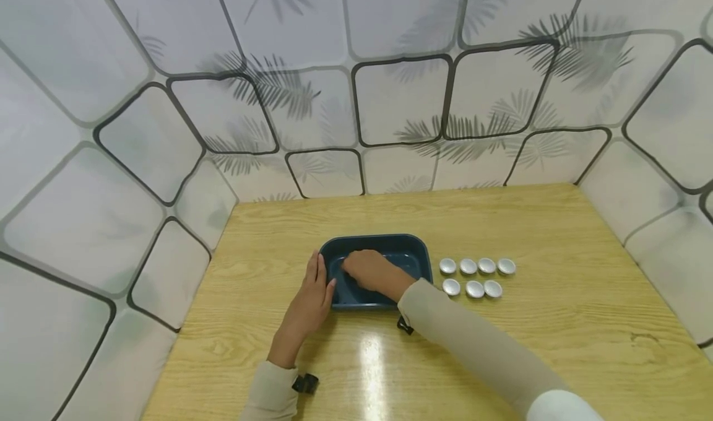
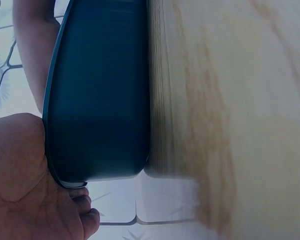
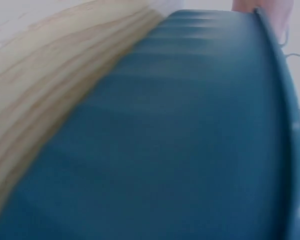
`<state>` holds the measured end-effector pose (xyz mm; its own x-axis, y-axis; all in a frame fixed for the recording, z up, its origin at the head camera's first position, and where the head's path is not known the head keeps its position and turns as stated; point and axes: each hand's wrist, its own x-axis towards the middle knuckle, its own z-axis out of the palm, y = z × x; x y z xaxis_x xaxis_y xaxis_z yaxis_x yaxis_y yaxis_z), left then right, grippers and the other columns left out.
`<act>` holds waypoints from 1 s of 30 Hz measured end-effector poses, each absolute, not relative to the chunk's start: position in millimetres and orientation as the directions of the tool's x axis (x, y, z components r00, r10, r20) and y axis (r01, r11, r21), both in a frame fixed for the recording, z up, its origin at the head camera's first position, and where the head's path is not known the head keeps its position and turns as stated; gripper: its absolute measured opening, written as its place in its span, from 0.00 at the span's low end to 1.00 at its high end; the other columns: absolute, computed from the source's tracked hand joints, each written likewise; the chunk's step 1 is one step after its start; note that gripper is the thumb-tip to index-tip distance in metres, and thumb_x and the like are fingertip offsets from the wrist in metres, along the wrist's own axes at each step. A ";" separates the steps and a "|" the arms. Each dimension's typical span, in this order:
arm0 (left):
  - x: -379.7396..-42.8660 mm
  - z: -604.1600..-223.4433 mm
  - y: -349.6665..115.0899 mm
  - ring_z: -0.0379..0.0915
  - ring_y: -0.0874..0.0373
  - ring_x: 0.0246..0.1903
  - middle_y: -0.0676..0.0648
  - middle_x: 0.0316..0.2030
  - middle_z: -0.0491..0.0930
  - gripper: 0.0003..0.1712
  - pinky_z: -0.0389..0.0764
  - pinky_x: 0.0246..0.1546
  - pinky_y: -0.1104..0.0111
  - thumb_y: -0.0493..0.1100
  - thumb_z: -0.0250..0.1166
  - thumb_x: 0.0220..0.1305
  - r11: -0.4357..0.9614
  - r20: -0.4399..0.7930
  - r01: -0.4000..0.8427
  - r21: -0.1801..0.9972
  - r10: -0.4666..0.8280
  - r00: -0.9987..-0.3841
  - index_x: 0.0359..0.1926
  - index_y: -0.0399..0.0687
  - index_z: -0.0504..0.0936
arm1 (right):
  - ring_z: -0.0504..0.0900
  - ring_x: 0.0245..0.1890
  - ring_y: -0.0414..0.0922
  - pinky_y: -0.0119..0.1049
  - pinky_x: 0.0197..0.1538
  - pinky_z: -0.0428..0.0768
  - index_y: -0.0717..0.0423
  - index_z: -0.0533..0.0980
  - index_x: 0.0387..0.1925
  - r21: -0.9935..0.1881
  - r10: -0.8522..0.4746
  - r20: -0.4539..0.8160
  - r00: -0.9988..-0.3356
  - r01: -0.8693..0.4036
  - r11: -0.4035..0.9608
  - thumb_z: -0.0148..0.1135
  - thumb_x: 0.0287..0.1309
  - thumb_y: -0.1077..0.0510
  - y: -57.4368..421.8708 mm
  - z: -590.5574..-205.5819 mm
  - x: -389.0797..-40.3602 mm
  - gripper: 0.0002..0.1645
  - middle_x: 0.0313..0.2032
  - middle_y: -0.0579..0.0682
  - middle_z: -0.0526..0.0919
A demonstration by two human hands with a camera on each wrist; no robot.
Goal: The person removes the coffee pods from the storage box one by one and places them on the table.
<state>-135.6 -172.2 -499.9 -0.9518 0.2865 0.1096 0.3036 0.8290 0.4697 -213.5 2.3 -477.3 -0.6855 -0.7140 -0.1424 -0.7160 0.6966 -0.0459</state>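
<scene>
A dark blue rectangular tray with raised walls sits on the wooden table. My left hand rests along its left rim, fingers extended. In the left wrist view, the palm of that left hand lies against the rim of the tray. My right hand reaches down inside the tray, toward its left half, with bent fingers. Its fingertips are hidden, so whether it holds anything does not show. The right wrist view is filled mostly by the outer wall of the tray.
Several small round white pieces with shiny rims stand in two rows right of the tray. The wooden table extends on both sides. Patterned fabric walls enclose its back and sides.
</scene>
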 end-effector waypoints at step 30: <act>-136.6 -500.9 -173.7 0.42 0.38 0.77 0.30 0.78 0.35 0.38 0.64 0.69 0.48 0.47 0.45 0.83 0.829 0.113 0.312 0.463 0.294 -0.949 0.77 0.24 0.43 | 0.78 0.23 0.42 0.38 0.29 0.80 0.56 0.83 0.36 -0.270 -0.440 -0.145 -0.886 -0.392 0.879 0.69 0.66 0.54 4.8 -477.9 -208.3 0.08 0.26 0.48 0.81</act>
